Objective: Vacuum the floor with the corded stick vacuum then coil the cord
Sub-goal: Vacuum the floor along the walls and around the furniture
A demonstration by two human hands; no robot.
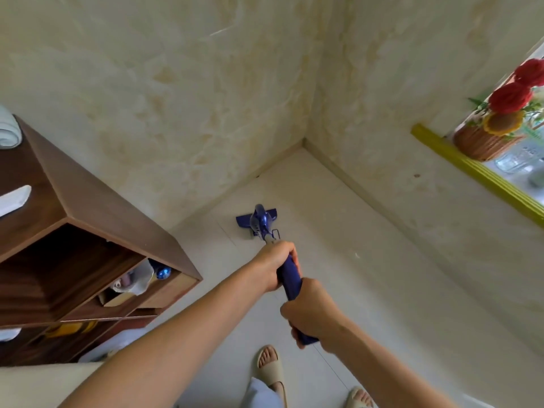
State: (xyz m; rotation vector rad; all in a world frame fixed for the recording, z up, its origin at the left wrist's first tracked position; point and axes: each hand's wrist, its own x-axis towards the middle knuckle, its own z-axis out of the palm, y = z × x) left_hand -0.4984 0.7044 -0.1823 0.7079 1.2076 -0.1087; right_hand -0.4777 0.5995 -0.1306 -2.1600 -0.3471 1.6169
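both hands grip the vacuum [290,278] handle, left hand [273,265] above right hand [312,315]. its head [256,220] lies on the floor [338,245] at 12 o'clock, near the wall corner [304,139], bare floor around it. a shelf [88,231] stands at 9 o'clock, a flower basket [482,139] at 2 o'clock.

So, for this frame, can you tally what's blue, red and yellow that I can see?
Blue: 2, the stick vacuum and a shiny blue object in the wooden shelf.
Red: 2, the flowers in the basket.
Yellow: 2, the sunflower and the sill trim.
Total: 6
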